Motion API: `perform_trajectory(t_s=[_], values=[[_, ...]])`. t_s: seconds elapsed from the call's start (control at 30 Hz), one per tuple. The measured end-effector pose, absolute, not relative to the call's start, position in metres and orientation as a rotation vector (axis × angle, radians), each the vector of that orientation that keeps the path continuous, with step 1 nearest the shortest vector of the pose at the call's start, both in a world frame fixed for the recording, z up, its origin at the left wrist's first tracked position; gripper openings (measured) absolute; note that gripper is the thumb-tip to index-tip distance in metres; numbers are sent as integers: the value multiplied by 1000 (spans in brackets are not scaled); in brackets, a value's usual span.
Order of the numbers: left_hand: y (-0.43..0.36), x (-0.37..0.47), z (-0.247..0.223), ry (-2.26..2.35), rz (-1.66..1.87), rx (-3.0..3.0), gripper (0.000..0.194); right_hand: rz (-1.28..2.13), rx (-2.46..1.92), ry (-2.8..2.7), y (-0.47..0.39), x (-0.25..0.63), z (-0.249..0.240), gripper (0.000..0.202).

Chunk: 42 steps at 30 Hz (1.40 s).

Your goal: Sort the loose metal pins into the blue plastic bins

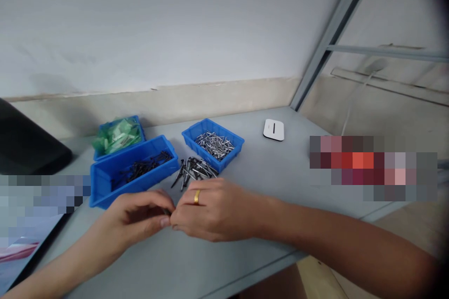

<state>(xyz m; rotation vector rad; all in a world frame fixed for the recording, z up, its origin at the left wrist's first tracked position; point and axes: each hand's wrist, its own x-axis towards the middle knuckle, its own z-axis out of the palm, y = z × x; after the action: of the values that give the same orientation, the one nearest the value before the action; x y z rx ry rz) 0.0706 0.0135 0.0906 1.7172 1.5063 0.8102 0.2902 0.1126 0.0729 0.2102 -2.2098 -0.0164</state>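
Observation:
My left hand (140, 217) is closed in a pinch at the front of the table, a sliver of something dark showing between thumb and forefinger. Against its fingertips presses my right hand (213, 210), fingers curled together and a gold ring on one finger. What the right fingers hold is hidden. Just beyond them lies a loose pile of black-and-silver pin-like pieces (192, 170). A long blue bin (100, 182) behind my left hand contains slim black pieces (147, 167). Farther back, a second blue bin (224, 164) is filled with thin silver pins (215, 145).
A third blue bin (141, 131) at the back left holds green plastic packets (121, 134). A white flat device (274, 130) lies at the back right. A dark object (28, 142) stands at left. Wall (210, 96) and metal post (315, 67) bound the grey table (168, 266).

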Motion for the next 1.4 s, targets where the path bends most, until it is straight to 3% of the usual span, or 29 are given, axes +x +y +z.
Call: perform_trajectory(t_s=[0.47, 0.87, 1.1, 1.4], values=[[2, 73, 72, 1325, 646, 1867, 17, -33, 237, -2479, 112, 295, 72, 20], [7, 59, 76, 1481, 900, 1798, 19, -118, -5, -2192, 114, 291, 72, 26], [5, 60, 80, 1513, 878, 1888, 18, -56, -46, -2276, 113, 293, 74, 27], [3, 60, 86, 1561, 890, 1900, 19, -84, 59, -2640, 112, 299, 76, 13]])
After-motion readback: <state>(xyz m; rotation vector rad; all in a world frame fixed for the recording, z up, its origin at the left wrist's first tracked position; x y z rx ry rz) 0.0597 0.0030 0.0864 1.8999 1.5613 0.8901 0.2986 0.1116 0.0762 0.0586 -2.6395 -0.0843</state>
